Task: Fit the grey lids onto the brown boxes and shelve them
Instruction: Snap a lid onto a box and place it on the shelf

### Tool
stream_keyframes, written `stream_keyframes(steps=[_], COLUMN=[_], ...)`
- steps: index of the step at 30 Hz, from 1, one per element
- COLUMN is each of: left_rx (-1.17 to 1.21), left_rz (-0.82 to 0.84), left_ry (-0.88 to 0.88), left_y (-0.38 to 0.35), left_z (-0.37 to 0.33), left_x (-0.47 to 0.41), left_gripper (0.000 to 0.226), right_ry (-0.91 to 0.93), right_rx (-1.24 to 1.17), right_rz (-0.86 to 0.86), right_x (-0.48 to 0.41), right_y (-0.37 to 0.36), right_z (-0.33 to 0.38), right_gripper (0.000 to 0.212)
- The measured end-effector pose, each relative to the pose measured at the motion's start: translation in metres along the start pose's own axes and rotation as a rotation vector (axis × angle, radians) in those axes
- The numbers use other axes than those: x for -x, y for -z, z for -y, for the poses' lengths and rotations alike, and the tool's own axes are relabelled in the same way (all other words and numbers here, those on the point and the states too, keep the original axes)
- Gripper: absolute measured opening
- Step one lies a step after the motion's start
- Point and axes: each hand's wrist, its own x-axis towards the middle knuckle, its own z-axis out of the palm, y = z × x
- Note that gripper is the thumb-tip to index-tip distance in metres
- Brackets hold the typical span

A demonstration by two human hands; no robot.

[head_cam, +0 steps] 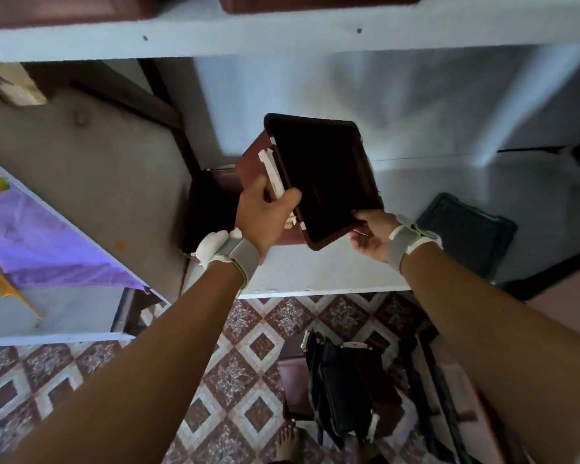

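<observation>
I hold a brown box [325, 179] with white side clips tilted in the air over the white shelf [322, 272], its dark open inside facing me. My left hand [268, 216] grips its left rim at a clip. My right hand [370, 236] holds its lower right corner from below. Behind and left of it another brown box [208, 209] stands on the shelf. A grey lid [466, 229] lies flat on the shelf to the right. On the floor below, several dark lids and boxes [342, 390] stand stacked on edge.
An upper white shelf [282, 38] carries more brown boxes [315, 1]. A purple cloth [47, 242] and an orange comb [7, 286] lie on the left shelf. The patterned tiled floor [235, 363] lies beneath, with my bare foot [287, 443] near the stack.
</observation>
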Motion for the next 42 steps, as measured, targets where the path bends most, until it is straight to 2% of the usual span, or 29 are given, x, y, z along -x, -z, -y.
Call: stream_keyframes(steps=[3,4,6,7,8,11,14,17,20,25,36,40,42], left_rx=[0.095,0.142,0.267,0.303,0.332,0.367,0.215,-0.092,-0.314,-0.416,-0.596,-0.743,-0.794], left_rz=[0.131,0.171,0.227,0.25,0.277,0.272,0.148,0.041,0.012,-0.017,-0.082,-0.061,-0.059], left_ry=[0.132,0.182,0.278,0.328,0.377,0.515,0.565,0.546,0.504,0.514,0.494,0.526,0.425], left_y=[-0.021,-0.025,-0.033,-0.036,-0.039,-0.043,-0.051,-0.056,-0.063,-0.069,-0.081,-0.101,-0.118], left_z=[0.008,0.013,0.026,0.031,0.038,0.064,0.1,0.117,0.132,0.147,0.138,0.113,0.093], left_x=[0.0,0.0,0.0,0.002,0.003,0.002,-0.003,0.002,0.005,0.006,-0.009,0.004,0.011], left_gripper=[0.043,0.04,0.017,0.006,0.005,0.018,0.037,0.032,0.026,0.04,0.048,0.071,0.076], right_ry=[-0.014,-0.02,-0.028,-0.036,-0.048,-0.047,-0.035,0.051,0.085,0.105,0.105,0.138,0.185], right_rx=[-0.014,0.011,0.083,0.143,0.222,0.387,0.474,0.65,0.772,0.797,0.808,0.734,0.682], right_rz=[-0.117,-0.158,-0.244,-0.286,-0.318,-0.351,-0.385,-0.468,-0.511,-0.463,-0.388,-0.36,-0.372], right_x=[-0.015,-0.019,-0.028,-0.033,-0.036,-0.041,-0.046,-0.045,-0.045,-0.055,-0.066,-0.064,-0.062], right_y=[0.056,0.072,0.101,0.114,0.125,0.139,0.136,0.135,0.135,0.131,0.127,0.13,0.132], right_z=[-0.005,-0.009,-0.017,-0.022,-0.025,-0.037,-0.053,-0.069,-0.078,-0.085,-0.078,-0.073,-0.066], right_gripper=[0.014,0.014,0.009,0.02,0.033,0.049,0.036,0.037,0.041,0.052,0.043,0.039,0.044])
